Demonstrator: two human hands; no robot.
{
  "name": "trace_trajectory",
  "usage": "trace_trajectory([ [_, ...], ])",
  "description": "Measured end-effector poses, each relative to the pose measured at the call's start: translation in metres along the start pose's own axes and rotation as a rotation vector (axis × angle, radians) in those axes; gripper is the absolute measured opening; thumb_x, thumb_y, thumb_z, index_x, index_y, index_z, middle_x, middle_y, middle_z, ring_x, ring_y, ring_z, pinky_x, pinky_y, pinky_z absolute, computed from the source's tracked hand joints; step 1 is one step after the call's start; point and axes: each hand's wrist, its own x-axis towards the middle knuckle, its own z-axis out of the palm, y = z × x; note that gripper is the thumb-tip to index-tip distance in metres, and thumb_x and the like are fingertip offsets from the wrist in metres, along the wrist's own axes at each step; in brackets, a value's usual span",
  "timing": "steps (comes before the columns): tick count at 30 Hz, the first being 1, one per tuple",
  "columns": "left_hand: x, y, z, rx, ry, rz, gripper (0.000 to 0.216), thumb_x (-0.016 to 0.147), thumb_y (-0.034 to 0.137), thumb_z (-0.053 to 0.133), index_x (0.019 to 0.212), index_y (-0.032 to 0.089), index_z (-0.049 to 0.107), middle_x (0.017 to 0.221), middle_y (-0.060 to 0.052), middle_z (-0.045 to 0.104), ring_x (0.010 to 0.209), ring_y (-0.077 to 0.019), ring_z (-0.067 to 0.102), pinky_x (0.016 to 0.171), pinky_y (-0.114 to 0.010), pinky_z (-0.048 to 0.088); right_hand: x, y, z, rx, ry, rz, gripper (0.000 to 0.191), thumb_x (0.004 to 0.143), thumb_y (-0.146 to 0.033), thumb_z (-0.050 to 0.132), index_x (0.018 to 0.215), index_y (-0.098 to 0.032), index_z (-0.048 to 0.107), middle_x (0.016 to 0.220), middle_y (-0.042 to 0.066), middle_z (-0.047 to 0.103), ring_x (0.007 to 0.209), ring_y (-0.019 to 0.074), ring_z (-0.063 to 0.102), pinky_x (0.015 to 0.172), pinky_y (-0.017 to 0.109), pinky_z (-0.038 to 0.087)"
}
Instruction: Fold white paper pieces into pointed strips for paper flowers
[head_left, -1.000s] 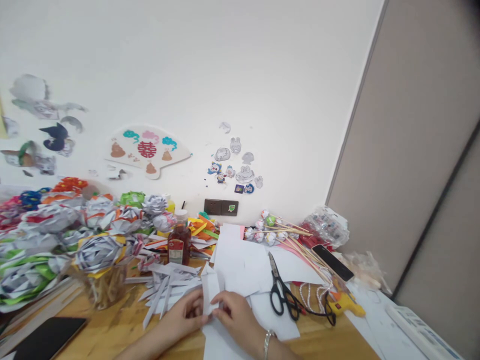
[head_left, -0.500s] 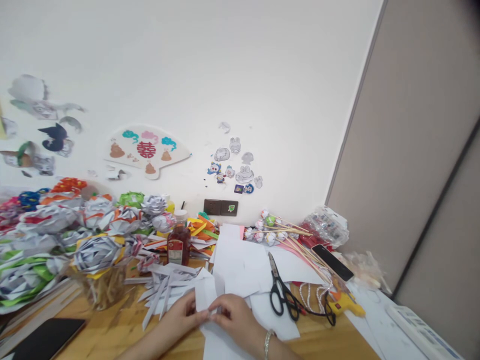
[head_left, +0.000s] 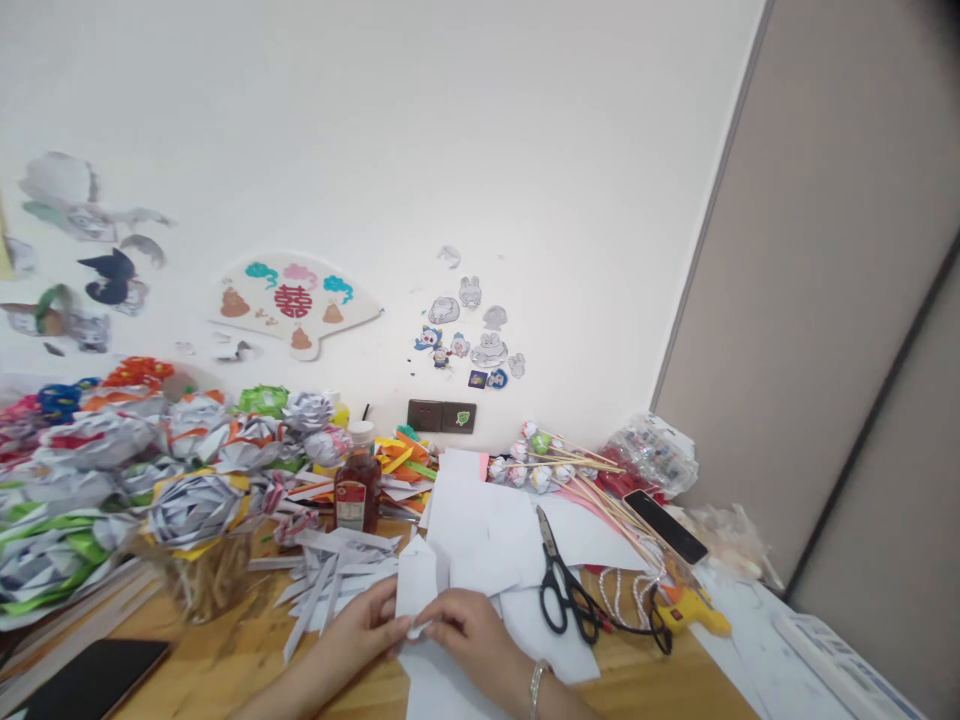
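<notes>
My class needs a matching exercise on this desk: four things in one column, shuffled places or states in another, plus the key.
1. folded paper
2. scissors
3. bottle
4. bracelet

A. upright, white-capped
B. around the right wrist
C. held by the left hand and right hand
D. lying down, black-handled

Pairs: 1-C, 2-D, 3-A, 4-B
</notes>
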Motion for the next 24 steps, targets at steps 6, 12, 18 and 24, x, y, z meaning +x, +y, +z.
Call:
trace_trajectory([
  [6,-0.003,0.002,-0.004,-0.134,0.002,0.026,0.098,0.056,0.051,0.069,0.132,0.026,0.012,0.06,0.006,0.059,0.05,-0.0112,0.047,0.052,-0.022,0.033,0.001,0.0,0.0,0.026,0.112,0.001,0.011,0.076,-0.019,0.057,0.077,-0.019,0.069,0.07,0.001,0.064,0.064,0.0136,0.055,0.06,0.021,0.039],
  [12,-0.003,0.004,-0.006,0.028,0.023,0.004,0.035,0.057,0.041,0.072,0.08,0.018,0.06,0.058,0.006,0.053,0.053,-0.0094,0.045,0.051,-0.02,0.032,0.003,0.007,0.0,0.085,0.139,0.029,0.011,0.075,-0.02,0.058,0.073,-0.017,0.068,0.064,0.0,0.06,0.058,0.0115,0.05,0.054,0.019,0.037],
  [18,-0.003,0.009,-0.004,0.082,0.04,-0.029,0.033,0.059,0.046,0.067,0.065,0.015,0.059,0.053,0.005,0.052,0.05,-0.0101,0.045,0.05,-0.021,0.035,0.003,0.008,0.0,0.097,0.086,-0.021,0.015,0.076,-0.026,0.057,0.074,-0.016,0.068,0.063,0.0,0.057,0.059,0.0119,0.05,0.055,0.02,0.038],
  [24,-0.004,0.01,-0.002,0.082,0.069,-0.036,0.036,0.059,0.049,0.066,0.063,0.015,0.056,0.05,0.007,0.05,0.047,-0.0094,0.044,0.049,-0.021,0.034,0.003,0.003,-0.001,0.065,0.063,-0.037,0.021,0.078,-0.034,0.056,0.074,-0.017,0.068,0.065,0.001,0.057,0.063,0.0135,0.051,0.06,0.022,0.039],
])
